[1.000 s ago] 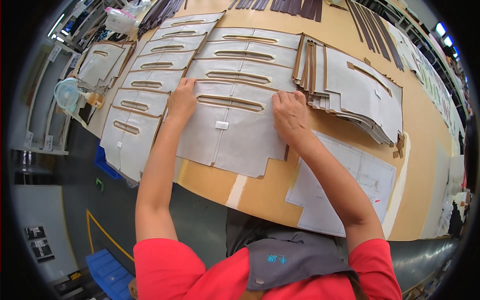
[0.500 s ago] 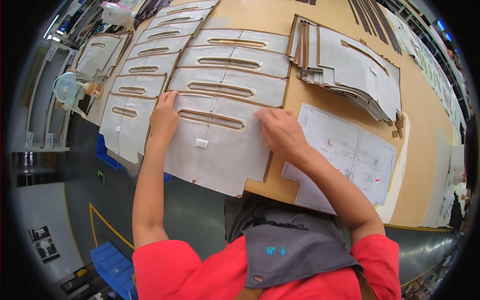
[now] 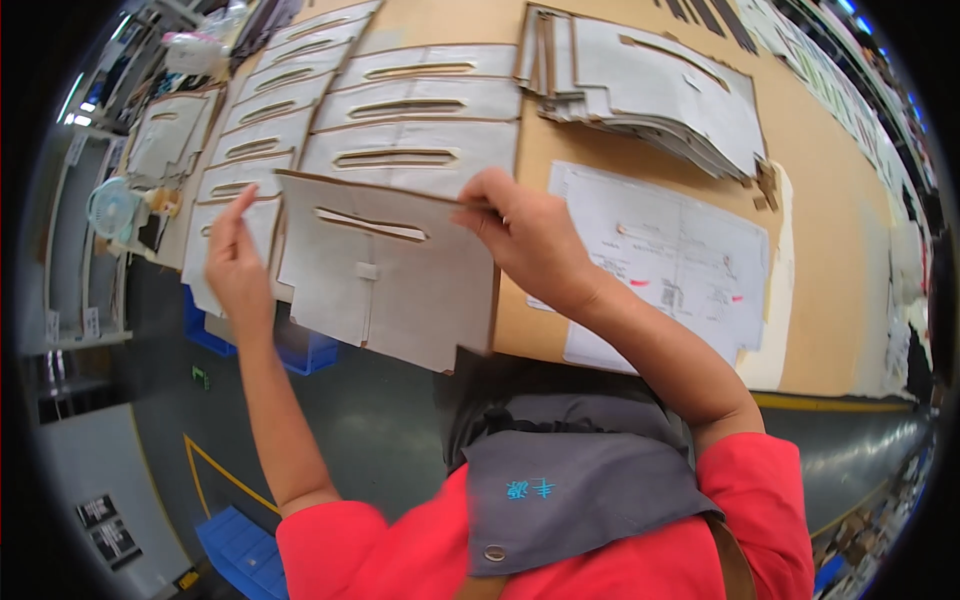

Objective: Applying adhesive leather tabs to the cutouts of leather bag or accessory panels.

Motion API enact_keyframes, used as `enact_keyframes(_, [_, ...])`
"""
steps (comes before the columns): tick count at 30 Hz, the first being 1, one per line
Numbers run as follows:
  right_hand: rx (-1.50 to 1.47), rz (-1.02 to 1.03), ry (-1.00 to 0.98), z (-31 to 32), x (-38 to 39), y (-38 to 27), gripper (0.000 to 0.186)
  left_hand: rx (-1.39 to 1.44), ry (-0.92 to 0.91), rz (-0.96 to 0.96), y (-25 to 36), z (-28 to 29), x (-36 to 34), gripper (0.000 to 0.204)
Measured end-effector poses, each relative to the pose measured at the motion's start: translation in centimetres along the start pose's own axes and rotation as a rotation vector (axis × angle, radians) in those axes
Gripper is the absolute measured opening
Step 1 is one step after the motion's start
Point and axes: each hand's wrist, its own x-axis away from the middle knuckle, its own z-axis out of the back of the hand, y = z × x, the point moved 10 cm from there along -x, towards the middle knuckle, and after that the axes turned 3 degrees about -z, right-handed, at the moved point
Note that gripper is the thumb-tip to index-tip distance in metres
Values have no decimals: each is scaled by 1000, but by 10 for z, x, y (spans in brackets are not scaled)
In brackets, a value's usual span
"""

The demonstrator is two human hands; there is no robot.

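A grey-white panel (image 3: 410, 285) with a brown edge, a long slot and a small white tab is raised along its far edge, tilted up from the table. My right hand (image 3: 530, 235) pinches its far right corner between thumb and fingers. Off the panel's left side, my left hand (image 3: 238, 265) is open with fingers stretched out, holding nothing. Beyond the raised panel, a row of similar slotted panels (image 3: 410, 145) lies overlapping. A second overlapping row (image 3: 262, 147) runs to its left, partly behind my left hand.
A stack of similar panels (image 3: 660, 90) sits at the far right, above a printed pattern sheet (image 3: 690, 255). Dark strips (image 3: 715, 20) lie at the table's far side. At the left are a small fan (image 3: 112, 208) and another panel pile (image 3: 165, 140); a blue crate (image 3: 245, 555) stands on the floor.
The nearest panel's far edge has come up off the row. My right hand has closed on its corner, while my left hand has let go and moved away to the left.
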Motion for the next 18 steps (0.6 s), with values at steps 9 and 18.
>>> enact_keyframes(9, [-152, -702, 280, 241, 109, 137, 16, 370, -380, -116, 151, -104, 48, 33])
enact_keyframes(18, [-48, -726, 253, 294, 164, 197, 15, 261, -611, -308, 186, -236, 112, 37])
